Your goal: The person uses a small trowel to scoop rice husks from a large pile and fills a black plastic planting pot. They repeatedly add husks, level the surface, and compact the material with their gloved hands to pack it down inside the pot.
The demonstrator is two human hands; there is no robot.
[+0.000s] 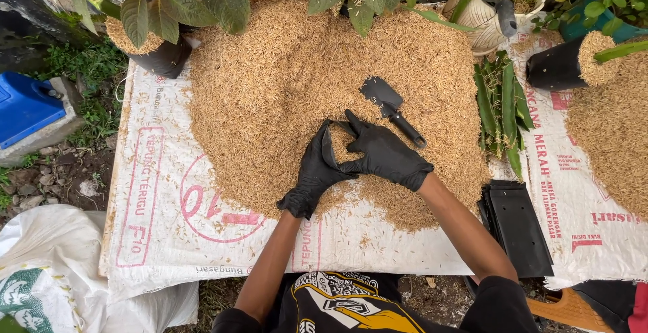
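Note:
Both my hands wear black gloves and rest on a big heap of tan rice husks spread over a white printed sack. My left hand and my right hand together hold a small black plastic bag open, with husks inside its mouth. A small black trowel lies on the heap just beyond my right hand, untouched.
A stack of flat black bags lies at the right. Green cuttings lie beside the heap. Husk-filled black bags with plants stand at the back. A second husk pile is far right, a blue container left.

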